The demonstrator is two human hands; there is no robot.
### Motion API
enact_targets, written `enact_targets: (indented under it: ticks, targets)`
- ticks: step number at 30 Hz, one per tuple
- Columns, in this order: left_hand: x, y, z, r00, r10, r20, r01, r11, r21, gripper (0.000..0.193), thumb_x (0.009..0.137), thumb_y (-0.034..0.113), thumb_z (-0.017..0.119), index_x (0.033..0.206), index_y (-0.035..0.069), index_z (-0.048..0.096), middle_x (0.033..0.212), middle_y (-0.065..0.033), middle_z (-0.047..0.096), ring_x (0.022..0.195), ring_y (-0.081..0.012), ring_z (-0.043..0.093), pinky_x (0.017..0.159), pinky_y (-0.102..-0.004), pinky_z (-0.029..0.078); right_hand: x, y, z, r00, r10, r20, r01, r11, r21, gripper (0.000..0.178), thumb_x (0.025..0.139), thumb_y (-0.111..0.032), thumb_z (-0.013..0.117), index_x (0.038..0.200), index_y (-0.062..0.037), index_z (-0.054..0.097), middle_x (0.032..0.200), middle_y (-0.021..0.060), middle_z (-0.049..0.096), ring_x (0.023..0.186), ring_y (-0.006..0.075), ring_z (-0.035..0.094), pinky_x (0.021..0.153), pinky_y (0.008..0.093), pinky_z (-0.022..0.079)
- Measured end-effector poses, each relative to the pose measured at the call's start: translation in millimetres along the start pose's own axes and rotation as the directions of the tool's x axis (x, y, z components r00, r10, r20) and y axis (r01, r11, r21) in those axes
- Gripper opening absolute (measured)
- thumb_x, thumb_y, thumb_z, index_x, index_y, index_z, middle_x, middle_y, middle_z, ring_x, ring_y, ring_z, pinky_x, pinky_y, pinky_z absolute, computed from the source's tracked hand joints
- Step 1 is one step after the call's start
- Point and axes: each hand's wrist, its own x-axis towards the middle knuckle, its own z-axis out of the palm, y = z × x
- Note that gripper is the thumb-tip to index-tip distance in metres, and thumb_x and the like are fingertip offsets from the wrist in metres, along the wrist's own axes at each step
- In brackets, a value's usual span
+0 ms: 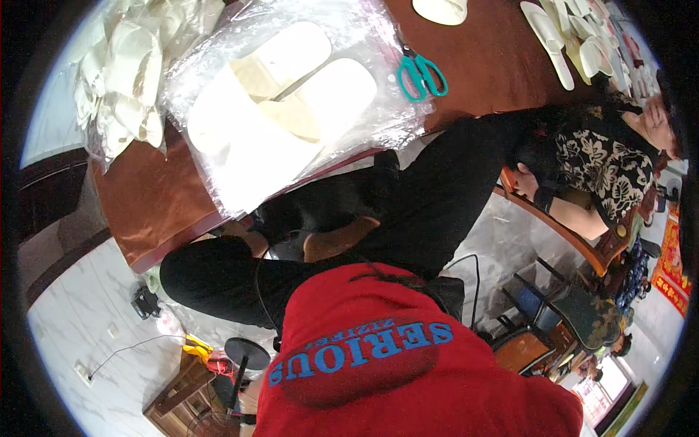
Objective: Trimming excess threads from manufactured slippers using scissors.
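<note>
Neither of my hands shows in the head view; my red shirt and black-trousered legs fill the lower middle. In front of me on the brown tabletop [149,197] lies a pair of white slippers: the left slipper [233,102] and the right slipper [335,95] are side by side. Under them spreads a shiny layer of clear plastic bags [368,29]. Scissors with teal handles [411,76] rest at the right edge of the plastic, apart from the slippers. Strong glare washes out the slippers' near ends.
Bagged white slippers [131,73] are heaped at the table's left end. More loose slippers [546,44] lie at the far right, and a single slipper [440,9] at the far edge. To my right a person in a floral black top [608,164] sits by a wooden chair [553,222].
</note>
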Motion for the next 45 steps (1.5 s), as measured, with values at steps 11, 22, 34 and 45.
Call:
enact_targets:
  ticks: [11,22,34,45]
  targets:
    - [140.5,194.7,-86.1,0.659,0.534,-0.529,-0.541,0.826,0.159,0.03,0.091,0.005,0.057,0.12,0.001,0.056,0.1,-0.0113,0.065,0.085,-0.0189,0.064,0.078,-0.0284,0.05,48.1,-28.9,87.4,0.996,0.054,-0.072,-0.03,0.951,0.306,0.021,0.094,-0.017,0.051,0.104,-0.0015,0.06,0.092,0.0083,0.063,0.077,0.0164,0.058,0.065,0.0286,0.051]
    - [246.6,202.1,-90.8,0.187,0.669,-0.719,-0.36,0.728,0.584,0.056,0.086,0.022,0.061,0.138,0.015,0.041,0.147,-0.0093,0.034,0.138,-0.0281,0.028,0.112,-0.0542,0.019,66.7,-410.4,376.0,0.751,-0.429,0.502,0.432,0.894,0.118,0.033,0.091,-0.018,0.06,0.12,-0.0052,0.056,0.096,0.0064,0.063,0.057,0.0114,0.06,0.05,0.0251,0.049]
    - [235.8,200.6,-87.4,0.12,0.56,-0.82,-0.392,0.785,0.479,0.046,0.087,0.005,0.051,0.133,0.011,0.047,0.146,-0.019,0.033,0.135,-0.0348,0.033,0.11,-0.0502,0.027,64.7,-479.6,351.0,0.332,-0.573,0.749,0.908,-0.02,-0.418,0.043,0.083,-0.053,0.059,0.087,-0.0104,0.064,0.081,0.0097,0.06,0.076,0.0294,0.062,0.066,0.0409,0.048]
    - [243.6,207.5,-89.5,0.127,0.568,-0.813,-0.438,0.768,0.467,0.05,0.085,0.003,0.051,0.134,0.004,0.042,0.146,-0.0197,0.033,0.135,-0.0346,0.033,0.11,-0.0492,0.027,153.5,-563.5,387.0,-0.041,-0.013,0.999,0.675,-0.737,0.018,0.021,0.072,-0.034,0.068,0.082,-0.015,0.07,0.097,0.0073,0.056,0.099,0.0279,0.053,0.075,0.0365,0.05]
